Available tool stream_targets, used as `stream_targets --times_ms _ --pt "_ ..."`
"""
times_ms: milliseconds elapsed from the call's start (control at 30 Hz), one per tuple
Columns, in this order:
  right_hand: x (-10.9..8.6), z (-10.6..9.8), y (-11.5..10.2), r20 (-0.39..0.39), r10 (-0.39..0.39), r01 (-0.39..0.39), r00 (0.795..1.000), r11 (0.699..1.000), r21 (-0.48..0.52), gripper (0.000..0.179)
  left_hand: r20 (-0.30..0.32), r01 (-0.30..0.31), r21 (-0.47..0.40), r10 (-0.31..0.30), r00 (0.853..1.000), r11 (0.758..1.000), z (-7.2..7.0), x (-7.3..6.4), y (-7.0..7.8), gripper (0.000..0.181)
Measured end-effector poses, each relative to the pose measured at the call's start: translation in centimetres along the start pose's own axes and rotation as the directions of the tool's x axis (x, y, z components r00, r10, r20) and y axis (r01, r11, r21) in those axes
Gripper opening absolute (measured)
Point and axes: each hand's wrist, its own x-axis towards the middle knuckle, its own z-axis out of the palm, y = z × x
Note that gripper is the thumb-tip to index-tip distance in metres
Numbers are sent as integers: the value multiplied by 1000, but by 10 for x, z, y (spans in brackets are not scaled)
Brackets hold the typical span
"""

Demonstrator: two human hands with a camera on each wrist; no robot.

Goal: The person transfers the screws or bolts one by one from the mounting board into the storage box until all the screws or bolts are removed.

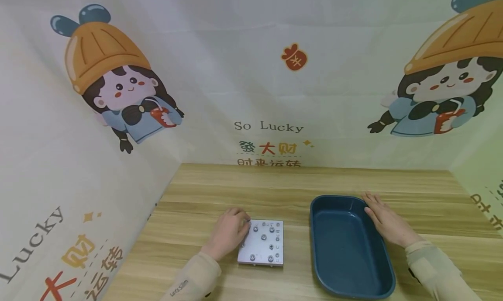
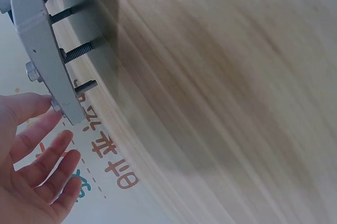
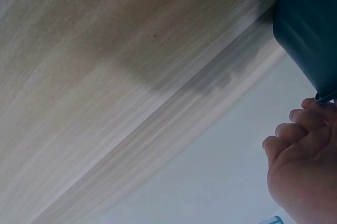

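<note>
A flat silver metal plate [image 1: 261, 248] lies left of the tray, with several bolts set in its top. My left hand [image 1: 231, 232] is at its far left corner. In the left wrist view, the thumb and index finger pinch a small bolt [image 2: 56, 104] at the plate's end, while the other fingers are loosely bent. Threaded bolt shanks [image 2: 78, 52] stick out of the plate's underside. My right hand [image 1: 387, 222] rests along the far right rim of a dark blue tray [image 1: 339, 253], fingers extended in the head view.
The tray has raised sides and rounded corners. Under everything is a wood-grain table [image 1: 220, 183]. A printed cloth backdrop [image 1: 235, 74] with cartoon figures stands behind the table and along both sides.
</note>
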Motion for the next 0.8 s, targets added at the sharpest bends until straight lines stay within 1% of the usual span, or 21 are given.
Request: stream_targets --times_ms 300,433,667,800 --pt "0 -1 -3 20 26 -26 999 1000 -1 53 5 12 1 -12 1000 1000 1 3 2 9" --pt "0 0 -2 18 24 -24 1000 1000 -1 53 8 7 32 -7 1000 999 0 3 4 7" --pt "0 1 0 6 12 -12 1000 1000 13 52 50 -12 94 7 999 995 0 4 8 7" --pt "0 2 0 8 18 -18 1000 1000 7 53 36 -44 142 40 999 989 1 2 9 8"
